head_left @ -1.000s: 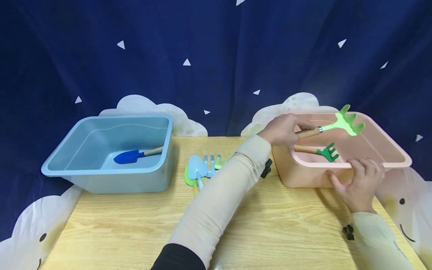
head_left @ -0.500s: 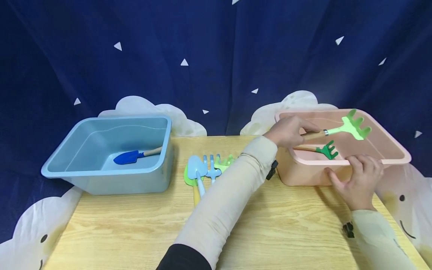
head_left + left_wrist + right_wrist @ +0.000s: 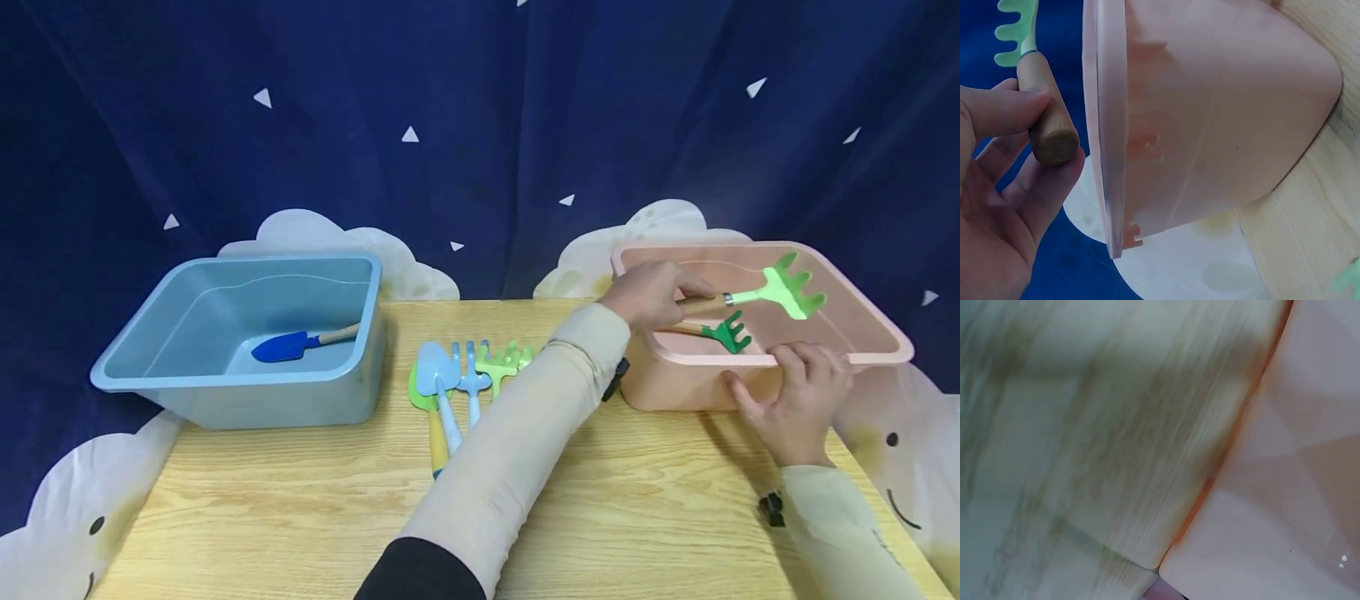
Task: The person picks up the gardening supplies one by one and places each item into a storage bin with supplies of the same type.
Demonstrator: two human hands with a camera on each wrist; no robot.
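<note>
Rake (image 3: 787, 287) hung over the opening of the pink bin (image 3: 885, 360), tines off to the right, not yet let go. I had it in the left hand (image 3: 648, 293): fingers and thumb closed on the wooden handle, and the left wrist view showed the handle end just beside the rim, no contact I could make out. Right hand (image 3: 806, 408) gripped the front rim, fingers over the edge, thumb on the outer wall; my right wrist view gave only table and bin wall, no fingers. Inside the pink bin, under the held one, lay a dark green rake (image 3: 727, 333). Left of the bin, on the table (image 3: 262, 517), I had a loose bunch: light blue trowel (image 3: 435, 367) lapping over a green shovel (image 3: 438, 437), then a blue fork (image 3: 472, 383) and a second light green rake (image 3: 504, 364), partly behind the sleeve; maybe more hidden there, couldn't tell. Far left, the blue bin (image 3: 225, 383) held a dark blue trowel (image 3: 283, 347). My call: early going, one tool in each bin, one in hand, at least four unsorted.
</note>
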